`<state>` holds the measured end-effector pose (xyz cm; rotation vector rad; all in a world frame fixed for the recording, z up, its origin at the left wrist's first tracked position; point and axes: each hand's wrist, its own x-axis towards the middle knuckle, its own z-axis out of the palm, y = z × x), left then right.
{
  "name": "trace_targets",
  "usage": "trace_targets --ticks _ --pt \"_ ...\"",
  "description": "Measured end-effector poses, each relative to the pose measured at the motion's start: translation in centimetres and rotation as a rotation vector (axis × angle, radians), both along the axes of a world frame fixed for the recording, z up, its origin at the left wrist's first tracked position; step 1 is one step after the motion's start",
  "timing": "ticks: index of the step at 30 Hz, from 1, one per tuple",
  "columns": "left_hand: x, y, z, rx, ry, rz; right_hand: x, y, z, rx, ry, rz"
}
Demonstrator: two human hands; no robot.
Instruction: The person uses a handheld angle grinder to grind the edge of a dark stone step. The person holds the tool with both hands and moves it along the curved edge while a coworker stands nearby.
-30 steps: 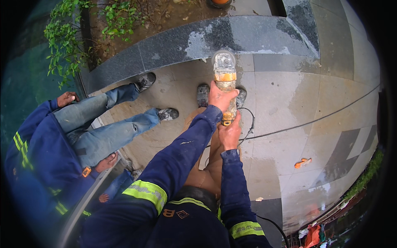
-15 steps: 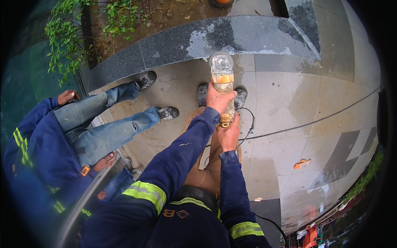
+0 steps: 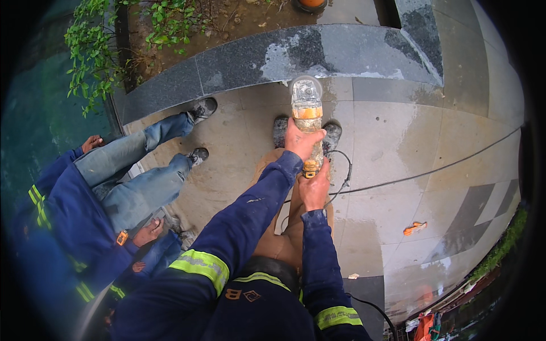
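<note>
A dusty angle grinder (image 3: 307,99) with orange bands and a clear disc at its head is held out over my shoes (image 3: 333,136), near the front of the dark stone curb (image 3: 227,57). My left hand (image 3: 301,139) is closed round the middle of its body. My right hand (image 3: 314,190) is closed round its rear end, lower in the view. A black cord (image 3: 426,173) loops beside the grinder and runs across the paving. I cannot tell whether the disc touches anything.
A co-worker (image 3: 74,216) in blue sits at the left with legs (image 3: 131,148) stretched toward the curb, beside blue-green water (image 3: 45,102); part of another person (image 3: 165,250) shows below. A leafy planter bed (image 3: 165,28) lies beyond the curb. A small orange glove (image 3: 415,228) lies on the right paving.
The co-worker's nearer foot has pulled back to the left. The grinder sits very slightly lower in the view, as does the curb, with both my hands still on it.
</note>
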<state>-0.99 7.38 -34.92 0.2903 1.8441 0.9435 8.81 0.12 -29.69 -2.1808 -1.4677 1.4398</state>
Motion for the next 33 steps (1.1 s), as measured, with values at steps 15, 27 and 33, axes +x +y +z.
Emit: trace_targets --ticks 15,27,33 --pt "-0.9 0.4 0.9 0.049 -0.125 0.063 -0.4 1.2 1.0 -0.111 0.032 0.006" --pt "-0.7 0.7 0.3 0.021 -0.034 0.073 -0.3 0.5 0.0 0.073 -0.036 0.086" --pt "0.0 0.2 0.5 0.018 -0.025 0.053 -0.2 0.0 0.3 0.027 -0.015 0.013"
